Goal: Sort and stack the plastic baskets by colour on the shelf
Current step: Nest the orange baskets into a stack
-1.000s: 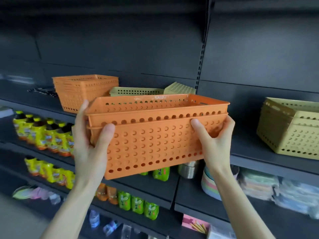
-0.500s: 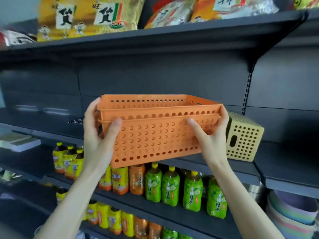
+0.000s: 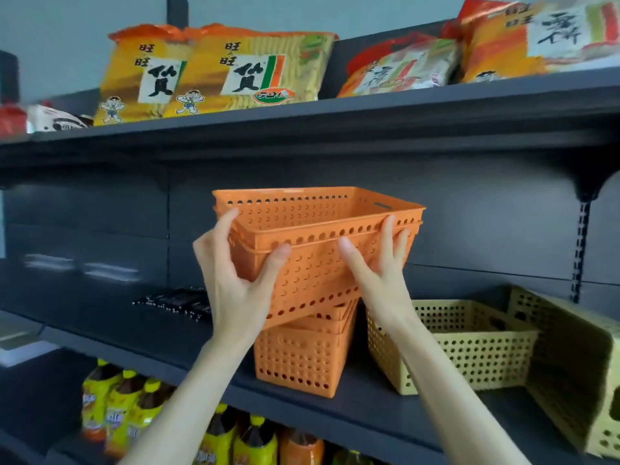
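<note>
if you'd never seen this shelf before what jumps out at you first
The eye lands on the nested orange baskets held up mid-frame by the left hand and right hand, tilted just above an orange stack on the dark shelf. Right of that stack sit pale yellow baskets, one tipped on its side at the far right. Bright snack bags line the shelf above.
</note>
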A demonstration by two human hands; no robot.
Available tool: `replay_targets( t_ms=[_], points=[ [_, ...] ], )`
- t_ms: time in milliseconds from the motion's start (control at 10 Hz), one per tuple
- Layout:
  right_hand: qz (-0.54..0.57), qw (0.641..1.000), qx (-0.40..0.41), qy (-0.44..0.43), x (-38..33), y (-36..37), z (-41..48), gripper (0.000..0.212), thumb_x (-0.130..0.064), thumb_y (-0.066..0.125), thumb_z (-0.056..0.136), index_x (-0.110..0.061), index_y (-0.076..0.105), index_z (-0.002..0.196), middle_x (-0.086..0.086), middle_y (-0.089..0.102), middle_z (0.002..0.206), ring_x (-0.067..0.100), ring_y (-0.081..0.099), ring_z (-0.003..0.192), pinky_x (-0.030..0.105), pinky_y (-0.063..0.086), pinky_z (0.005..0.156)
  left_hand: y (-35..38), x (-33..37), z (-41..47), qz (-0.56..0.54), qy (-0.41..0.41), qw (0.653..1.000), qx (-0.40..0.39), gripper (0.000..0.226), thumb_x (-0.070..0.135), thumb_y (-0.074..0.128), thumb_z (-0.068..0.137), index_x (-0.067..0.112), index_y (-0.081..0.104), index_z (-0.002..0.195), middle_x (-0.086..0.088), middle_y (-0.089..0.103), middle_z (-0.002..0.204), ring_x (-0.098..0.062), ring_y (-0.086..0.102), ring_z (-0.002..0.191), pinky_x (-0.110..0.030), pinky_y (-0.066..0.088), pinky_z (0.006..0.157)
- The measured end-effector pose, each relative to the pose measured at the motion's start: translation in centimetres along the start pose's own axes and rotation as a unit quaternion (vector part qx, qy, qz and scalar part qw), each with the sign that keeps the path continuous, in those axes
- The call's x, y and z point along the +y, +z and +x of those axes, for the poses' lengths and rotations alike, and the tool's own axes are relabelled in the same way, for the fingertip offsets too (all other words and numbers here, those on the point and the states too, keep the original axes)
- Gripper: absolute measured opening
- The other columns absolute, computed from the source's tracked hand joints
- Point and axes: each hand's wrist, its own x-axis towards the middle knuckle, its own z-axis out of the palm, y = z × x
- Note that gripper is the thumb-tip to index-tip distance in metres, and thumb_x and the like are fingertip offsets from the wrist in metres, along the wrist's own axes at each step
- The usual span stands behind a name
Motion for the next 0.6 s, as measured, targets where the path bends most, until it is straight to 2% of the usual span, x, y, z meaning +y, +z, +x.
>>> replay_targets(
  t_ms=[100, 200, 300, 400, 500, 600],
  points=[
    [0.004, 1.000, -0.029, 0.007, 1.0, 2.9, 1.0, 0.109, -0.074, 0.058, 0.069, -0.047, -0.018, 0.143, -0.012, -0.033, 0.153, -0.011, -0.035, 0.122, 0.040, -0.005, 0.116, 1.4, -3.0, 0.6, 0.005, 0.009, 1.000, -0.017, 0.077, 0.066, 0.061, 0.070, 0.031, 0.038, 0.135, -0.003, 0.033, 0.122, 0.005, 0.042, 0.115, -0.006, 0.035, 0.091],
    [0.016, 1.000, -0.022, 0.012, 2.3, 3.9, 2.3, 0.111, -0.073, 0.058, 0.066, -0.046, -0.014, 0.146, -0.015, -0.028, 0.155, -0.039, -0.025, 0.101, 0.024, 0.000, 0.106, 1.5, -5.5, 1.4, -0.007, 0.006, 0.999, -0.047, 0.069, 0.064, 0.057, 0.075, 0.037, 0.037, 0.135, 0.001, 0.033, 0.122, 0.013, 0.038, 0.114, -0.002, 0.031, 0.092],
    [-0.004, 1.000, -0.018, 0.007, 3.0, 4.9, 3.4, 0.117, -0.077, 0.058, 0.057, -0.044, -0.008, 0.148, -0.018, -0.018, 0.158, -0.041, -0.012, 0.110, 0.022, 0.003, 0.108, 1.2, -8.1, 2.3, -0.035, 0.000, 0.994, -0.102, 0.050, 0.068, 0.039, 0.085, 0.051, 0.036, 0.132, 0.019, 0.036, 0.120, 0.004, 0.040, 0.120, -0.014, 0.034, 0.101],
    [-0.024, 1.000, -0.005, -0.005, 3.7, 6.3, 4.8, 0.121, -0.081, 0.065, 0.054, -0.041, 0.005, 0.150, -0.014, 0.009, 0.160, 0.000, 0.011, 0.145, 0.041, 0.019, 0.118, 1.1, -10.3, 3.4, -0.049, 0.007, 0.989, -0.142, 0.045, 0.045, 0.048, 0.091, 0.037, 0.043, 0.136, 0.017, 0.044, 0.122, -0.012, 0.047, 0.121, -0.031, 0.044, 0.098],
    [-0.043, 0.999, 0.022, -0.006, 4.5, 7.1, 5.8, 0.120, -0.077, 0.074, 0.052, -0.040, 0.012, 0.148, -0.009, 0.029, 0.154, 0.012, 0.032, 0.140, 0.048, 0.034, 0.111, 0.7, -12.0, 4.3, -0.057, 0.018, 0.985, -0.164, 0.047, 0.028, 0.066, 0.087, 0.021, 0.051, 0.131, 0.009, 0.052, 0.125, -0.008, 0.050, 0.120, -0.027, 0.045, 0.095],
    [-0.047, 0.998, 0.050, -0.011, 5.2, 7.5, 5.7, 0.115, -0.071, 0.076, 0.057, -0.045, 0.009, 0.147, -0.011, 0.037, 0.150, 0.010, 0.040, 0.136, 0.046, 0.039, 0.108, 0.3, -14.2, 4.3, -0.012, -0.013, 0.991, -0.132, 0.070, 0.042, 0.076, 0.072, 0.030, 0.041, 0.132, 0.011, 0.038, 0.131, -0.003, 0.037, 0.126, -0.036, 0.032, 0.107]
  ],
)
